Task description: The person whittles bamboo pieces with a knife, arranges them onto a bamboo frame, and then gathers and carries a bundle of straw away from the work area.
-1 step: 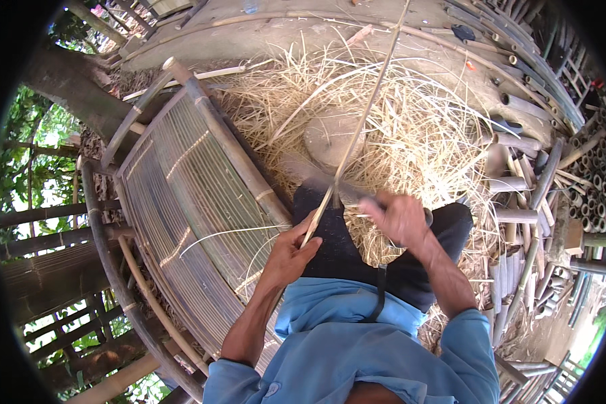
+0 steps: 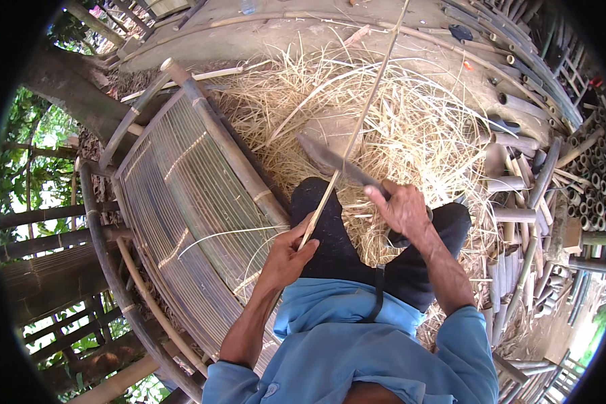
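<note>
Head view, from the left: we see a slatted bench (image 2: 182,168), with a pale strand (image 2: 232,232) arching across its lower right part. Just beside the bench's right edge, our left hand (image 2: 289,259) has its fingers closed around the lower end of a strip (image 2: 327,196), which slants up and right over a heap of shavings (image 2: 424,128). A knife (image 2: 322,153) crosses the strip; we cannot tell whether they touch. Our right hand (image 2: 405,212) grips its handle. Cut tubes (image 2: 518,215) lie farther right.
</note>
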Demonstrator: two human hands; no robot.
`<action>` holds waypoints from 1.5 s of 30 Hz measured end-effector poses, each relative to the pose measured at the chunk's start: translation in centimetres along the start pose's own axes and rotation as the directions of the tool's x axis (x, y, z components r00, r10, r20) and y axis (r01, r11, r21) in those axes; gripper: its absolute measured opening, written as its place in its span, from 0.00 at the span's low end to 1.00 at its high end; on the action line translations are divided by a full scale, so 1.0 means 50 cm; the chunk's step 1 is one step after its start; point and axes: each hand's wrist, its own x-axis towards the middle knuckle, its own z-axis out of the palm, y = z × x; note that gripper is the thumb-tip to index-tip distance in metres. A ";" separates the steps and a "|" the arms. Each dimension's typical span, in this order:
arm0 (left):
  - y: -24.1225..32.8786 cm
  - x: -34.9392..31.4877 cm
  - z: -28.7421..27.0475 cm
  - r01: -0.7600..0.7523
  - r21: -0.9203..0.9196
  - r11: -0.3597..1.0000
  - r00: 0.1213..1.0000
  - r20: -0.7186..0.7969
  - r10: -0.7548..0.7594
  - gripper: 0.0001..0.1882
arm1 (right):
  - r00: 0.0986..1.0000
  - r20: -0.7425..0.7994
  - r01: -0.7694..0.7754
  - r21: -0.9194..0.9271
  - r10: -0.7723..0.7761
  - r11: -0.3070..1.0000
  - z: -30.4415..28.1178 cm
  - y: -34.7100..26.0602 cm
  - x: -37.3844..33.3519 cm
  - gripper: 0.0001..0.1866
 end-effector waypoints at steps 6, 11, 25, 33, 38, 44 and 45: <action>-0.018 -0.055 -0.020 0.047 0.145 0.988 0.998 0.039 -0.053 0.28 | 0.953 0.079 0.296 -0.023 -0.293 0.955 -0.014 0.005 -0.026 0.39; -0.019 -0.138 -0.018 0.048 0.188 0.981 0.998 0.028 -0.054 0.28 | 0.986 -0.146 -0.096 -0.079 0.084 0.992 -0.105 0.192 0.155 0.42; 0.019 -0.109 -0.056 0.428 0.164 0.889 0.849 0.263 -0.457 0.27 | 0.961 0.037 -0.155 0.892 0.273 0.424 -0.079 0.072 0.200 0.17; -0.004 -0.258 -0.074 0.556 -0.370 0.744 0.819 0.396 -0.415 0.20 | 0.976 0.019 -0.099 0.924 0.215 0.370 -0.101 0.094 0.274 0.16; -0.013 -0.199 -0.055 0.181 0.101 0.978 0.984 -0.022 -0.179 0.16 | 0.971 -0.118 -0.110 0.554 0.209 0.825 -0.068 0.102 0.221 0.35; 0.008 -0.098 -0.045 0.118 0.345 0.931 0.986 -0.150 -0.069 0.17 | 0.981 -0.014 0.195 0.046 -0.195 0.980 0.025 0.016 0.008 0.35; 0.000 -0.097 -0.049 0.117 0.340 0.933 0.979 -0.197 -0.051 0.16 | 0.956 0.030 0.289 0.060 -0.292 0.955 0.044 -0.017 -0.029 0.33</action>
